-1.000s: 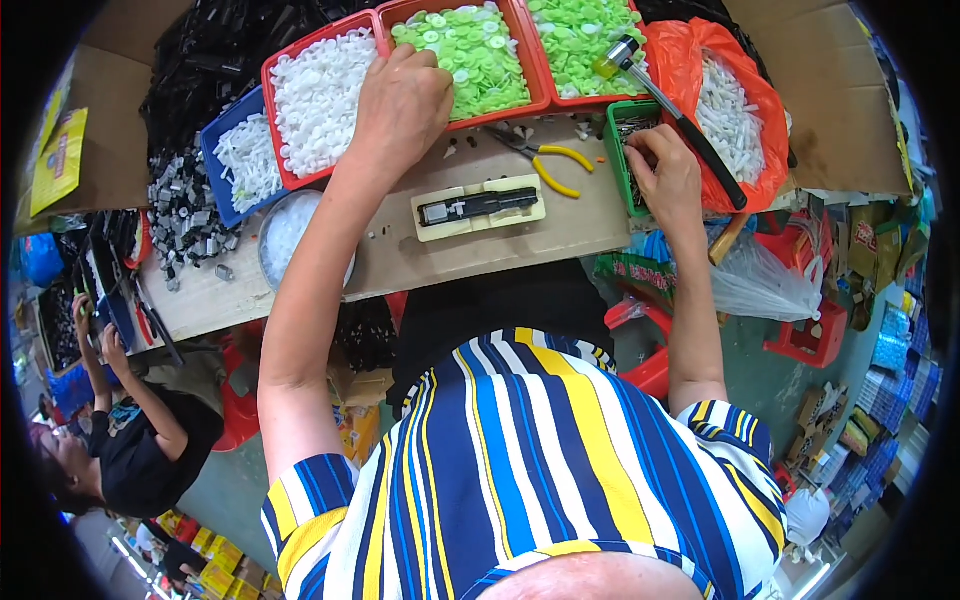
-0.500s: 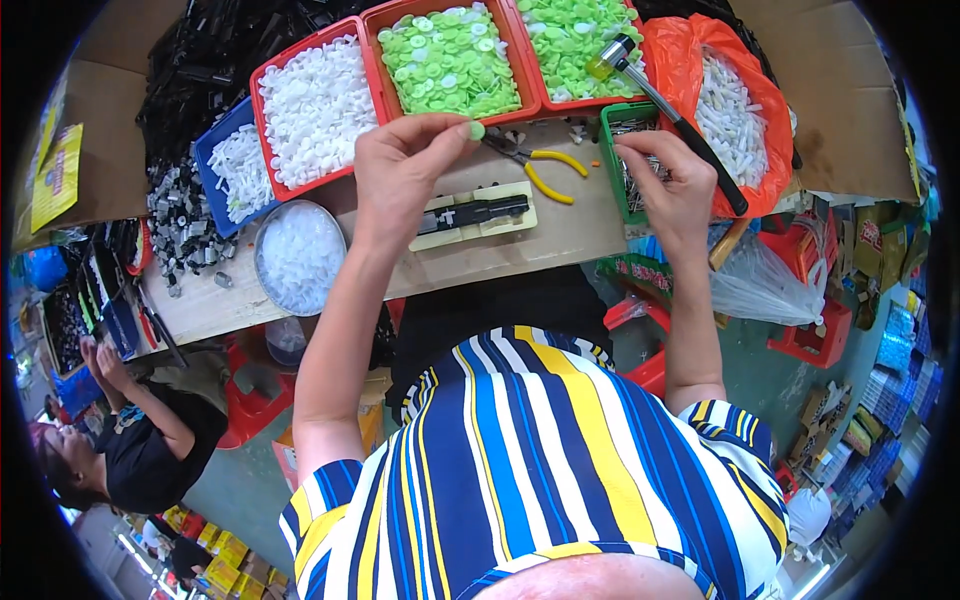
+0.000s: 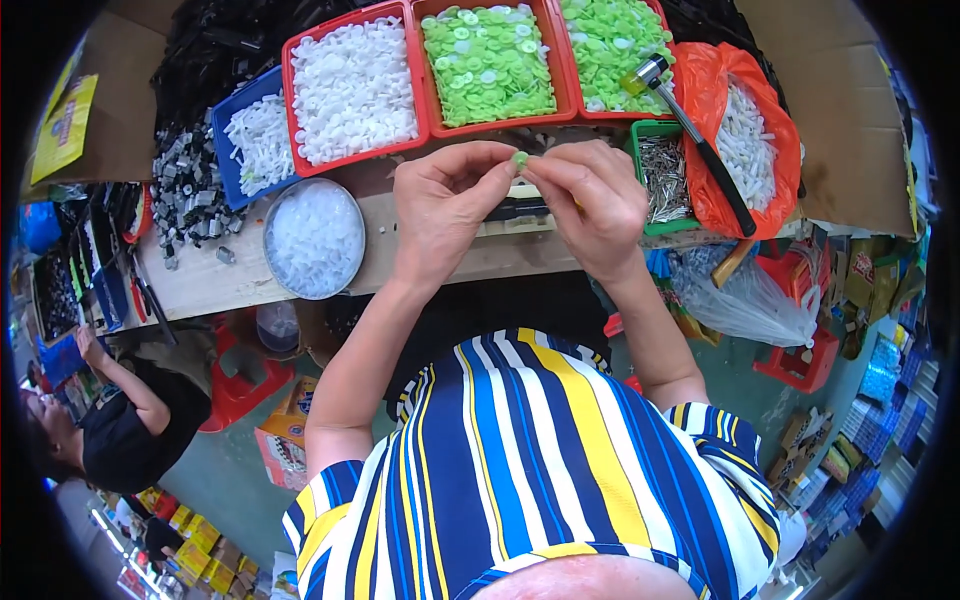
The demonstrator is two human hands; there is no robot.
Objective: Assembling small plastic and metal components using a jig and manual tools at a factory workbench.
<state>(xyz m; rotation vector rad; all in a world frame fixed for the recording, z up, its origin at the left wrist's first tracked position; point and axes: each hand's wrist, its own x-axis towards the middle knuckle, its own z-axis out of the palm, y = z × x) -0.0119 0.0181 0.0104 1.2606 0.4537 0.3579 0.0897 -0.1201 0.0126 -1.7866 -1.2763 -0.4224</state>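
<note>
A small round green plastic disc is pinched between the thumb and index finger of my left hand. My right hand meets it there, thumb and index finger pressed together at the disc's right edge. Whatever those right fingertips hold is too small to make out. Below the hands lies a cream block with a long black part in it, both partly covered by my hands. Behind them stands a red tray of green discs. Right of my right hand, a green tray holds thin metal pins.
White plastic pieces fill a red tray, a blue tray and a round dish. A hammer leans across an orange bag of white pieces. Black parts pile up left. A person sits at far left.
My right hand has moved left from the green pin tray to the disc in my left hand. My left hand has shifted slightly right and down, still pinching the disc.
</note>
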